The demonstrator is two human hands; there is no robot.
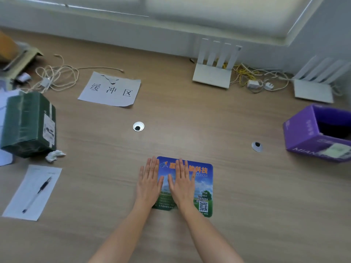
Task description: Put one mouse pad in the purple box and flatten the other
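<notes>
Lying flat on the bench (247, 186): one printed mouse pad (203, 186). Left hand (149, 184) and right hand (181, 185) rest on it palms down, fingers spread, grasping nothing. Purple box (302, 133) stands well apart at right.

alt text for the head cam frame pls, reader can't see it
Both hands, left hand and right hand, press flat, fingers spread, on a blue-green printed mouse pad lying on a wooden desk. An open purple box sits at far right, something dark inside.
</notes>
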